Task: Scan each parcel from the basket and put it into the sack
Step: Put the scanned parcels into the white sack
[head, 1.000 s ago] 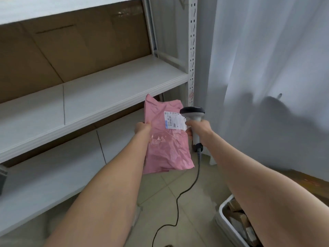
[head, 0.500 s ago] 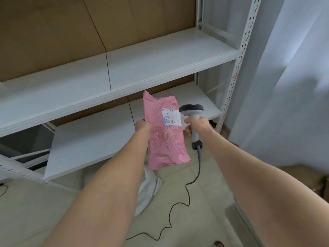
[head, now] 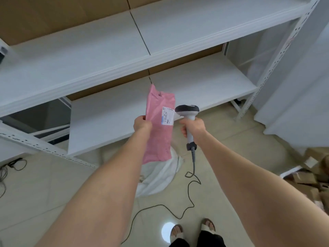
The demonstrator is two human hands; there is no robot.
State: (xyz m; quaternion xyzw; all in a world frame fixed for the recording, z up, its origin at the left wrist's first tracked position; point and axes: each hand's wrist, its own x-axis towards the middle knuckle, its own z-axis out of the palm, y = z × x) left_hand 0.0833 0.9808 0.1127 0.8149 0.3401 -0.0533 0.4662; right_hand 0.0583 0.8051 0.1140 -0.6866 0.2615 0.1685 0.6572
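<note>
The left hand (head: 142, 124) is gripping a pink parcel (head: 158, 132) by its left edge, fingers curled round the plastic, and holding it upright in the air in front of the lower shelf's front edge. A white label (head: 167, 116) is sitting near the parcel's upper right edge, facing the camera. The right hand (head: 193, 128) is wrapping its fingers firmly round the pale handle of a scanner (head: 187, 113) – the dark head is sitting just beside the label, almost touching the parcel's right edge. A dark cable (head: 180, 218) is hanging from the bottom of the handle and snaking across the tiled floor towards the person's sandalled feet (head: 176, 230).

A crumpled white sack (head: 160, 177) is lying on the floor directly below the parcel, just off the front edge of the lower shelf, partly hidden by the parcel and the left forearm. The white shelving (head: 106, 56) is filling the top of the view, brown board showing behind it. On the floor at the far right – well apart from the sack – the white rim of a basket (head: 292, 171) is showing, with cardboard parcels (head: 306, 180) lying inside it.
</note>
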